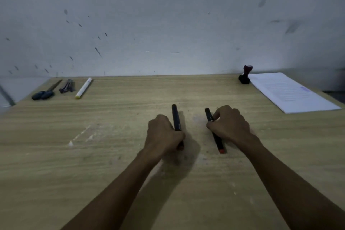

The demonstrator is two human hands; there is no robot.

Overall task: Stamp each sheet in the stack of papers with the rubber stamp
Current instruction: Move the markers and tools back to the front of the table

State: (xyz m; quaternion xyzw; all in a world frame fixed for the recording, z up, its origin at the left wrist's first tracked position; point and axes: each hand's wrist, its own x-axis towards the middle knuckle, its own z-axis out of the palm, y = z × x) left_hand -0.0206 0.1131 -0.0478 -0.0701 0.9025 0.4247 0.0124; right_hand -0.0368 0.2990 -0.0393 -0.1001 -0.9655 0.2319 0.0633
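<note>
Both hands are low on the wooden table [112, 117], near its middle, and each one holds a dark marker. The left hand [162, 134] has its fingers curled around the left marker [176, 117], whose black end points away from the person while a reddish end shows just under the hand. The right hand [229, 125] pinches the right marker [216, 136] with bent fingers; this marker lies on the table and its red tip is toward the person. The rubber stamp [245, 74] stands upright at the far right of the table, well apart from the hands, just beside the stack of papers [291, 93], which lies at the right edge. At the far left lie a white marker [84, 87], a small dark object [67, 86] which is too blurred to name, and a screwdriver [45, 92]. Behind the table is a pale wall [168, 24] with dark marks.
</note>
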